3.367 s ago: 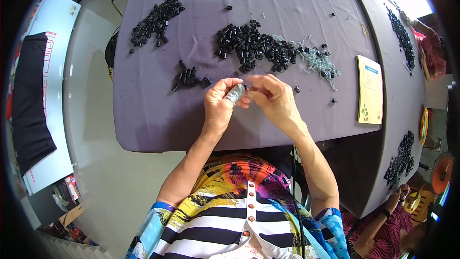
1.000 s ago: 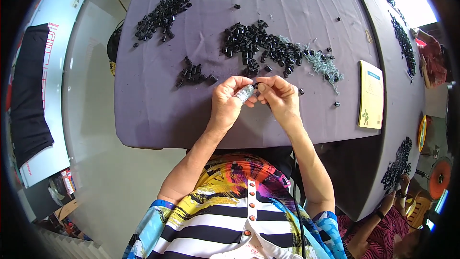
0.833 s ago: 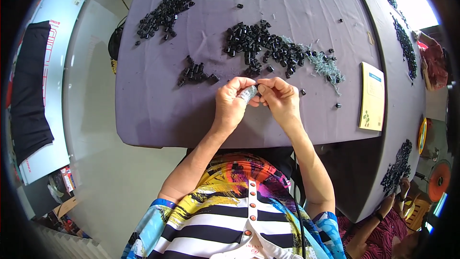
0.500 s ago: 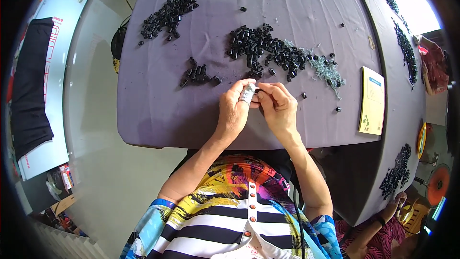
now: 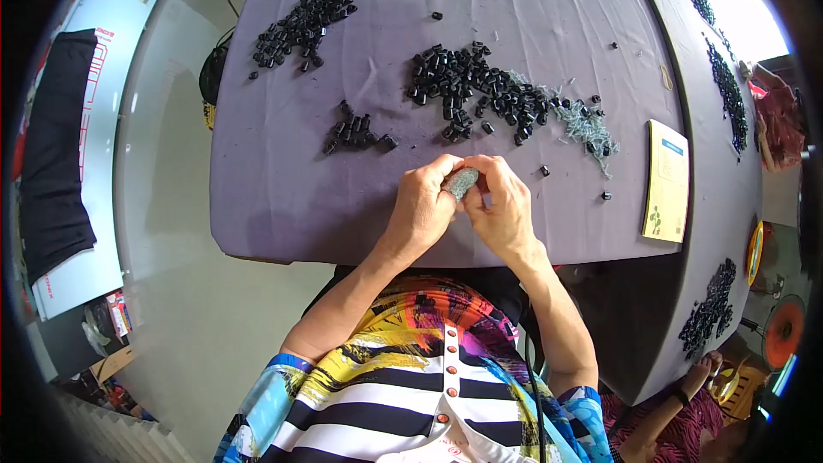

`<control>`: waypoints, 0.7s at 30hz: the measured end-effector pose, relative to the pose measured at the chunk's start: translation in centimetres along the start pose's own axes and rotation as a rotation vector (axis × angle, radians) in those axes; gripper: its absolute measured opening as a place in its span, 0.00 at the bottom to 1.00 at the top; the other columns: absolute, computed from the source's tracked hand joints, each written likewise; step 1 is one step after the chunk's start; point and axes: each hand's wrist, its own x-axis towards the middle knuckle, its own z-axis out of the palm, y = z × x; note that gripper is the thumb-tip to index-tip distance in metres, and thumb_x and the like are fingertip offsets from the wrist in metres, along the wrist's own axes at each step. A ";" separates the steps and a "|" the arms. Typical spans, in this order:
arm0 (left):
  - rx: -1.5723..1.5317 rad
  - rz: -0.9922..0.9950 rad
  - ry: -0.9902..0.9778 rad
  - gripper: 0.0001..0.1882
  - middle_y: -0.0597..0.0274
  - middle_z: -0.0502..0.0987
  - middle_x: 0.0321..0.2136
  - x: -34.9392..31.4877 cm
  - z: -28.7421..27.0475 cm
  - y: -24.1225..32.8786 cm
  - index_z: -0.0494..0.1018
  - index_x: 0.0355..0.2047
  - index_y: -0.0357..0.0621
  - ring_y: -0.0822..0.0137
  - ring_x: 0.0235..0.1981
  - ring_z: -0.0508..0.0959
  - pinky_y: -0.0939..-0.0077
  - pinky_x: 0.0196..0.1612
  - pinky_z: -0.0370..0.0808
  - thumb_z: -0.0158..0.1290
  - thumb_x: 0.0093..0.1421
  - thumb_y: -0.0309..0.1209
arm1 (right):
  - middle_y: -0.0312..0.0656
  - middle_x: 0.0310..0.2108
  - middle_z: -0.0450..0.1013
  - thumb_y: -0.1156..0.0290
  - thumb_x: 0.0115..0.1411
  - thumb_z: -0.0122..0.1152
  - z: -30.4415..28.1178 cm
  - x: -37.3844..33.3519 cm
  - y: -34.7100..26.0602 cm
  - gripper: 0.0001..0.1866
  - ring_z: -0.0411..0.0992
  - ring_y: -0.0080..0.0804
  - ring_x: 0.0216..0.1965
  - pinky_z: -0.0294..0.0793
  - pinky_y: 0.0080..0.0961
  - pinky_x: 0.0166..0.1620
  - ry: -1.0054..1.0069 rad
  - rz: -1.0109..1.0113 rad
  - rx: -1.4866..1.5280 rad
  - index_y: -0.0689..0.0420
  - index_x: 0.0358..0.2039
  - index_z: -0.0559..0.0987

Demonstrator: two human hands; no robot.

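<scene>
My left hand [image 5: 418,206] and my right hand [image 5: 503,210] meet above the near part of the cloth-covered table, fingers curled together. Between them shows a grey, speckled oval piece [image 5: 461,183], lying against my left fingers; whether it is a wrap on a finger or a loose piece I cannot tell. A small pale bit [image 5: 487,200] shows at my right fingers. Whatever the fingertips pinch is hidden. Just beyond them lies a heap of small black cylindrical parts [image 5: 450,77], with a smaller group of black parts [image 5: 351,133] to its left.
Clear thin plastic pieces [image 5: 585,127] spread right of the heap. Another black pile [image 5: 304,26] lies far left. A yellow booklet [image 5: 665,180] rests near the right edge. At an adjoining table, another person's hand [image 5: 710,369] is beside a black pile [image 5: 710,309].
Both hands have drawn slightly nearer to me and closer together. The grey piece has turned from upright to slanting. The dark bit between my fingertips no longer shows.
</scene>
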 end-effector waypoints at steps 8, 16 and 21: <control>-0.062 0.020 0.044 0.09 0.65 0.75 0.22 0.2 0.1 -1.9 0.74 0.35 0.35 0.80 0.17 0.71 0.85 0.16 0.68 0.47 0.55 0.15 | 0.46 0.33 0.72 0.84 0.46 0.54 0.5 -0.5 0.4 0.21 0.73 0.43 0.33 0.73 0.32 0.37 -0.035 -0.074 -0.082 0.59 0.43 0.71; -0.089 -0.110 0.017 0.04 0.66 0.74 0.19 0.0 -0.2 -0.5 0.74 0.30 0.37 0.80 0.14 0.71 0.84 0.13 0.66 0.50 0.56 0.18 | 0.42 0.27 0.71 0.79 0.47 0.61 0.6 -0.8 0.9 0.08 0.72 0.41 0.28 0.72 0.32 0.31 0.069 0.049 0.016 0.59 0.31 0.78; -0.111 -0.148 -0.003 0.08 0.67 0.74 0.18 0.0 -0.1 -0.6 0.74 0.30 0.37 0.81 0.14 0.71 0.85 0.12 0.68 0.46 0.56 0.15 | 0.41 0.24 0.70 0.79 0.47 0.61 0.8 -0.7 1.2 0.06 0.71 0.41 0.26 0.71 0.32 0.30 0.068 0.036 0.010 0.59 0.28 0.78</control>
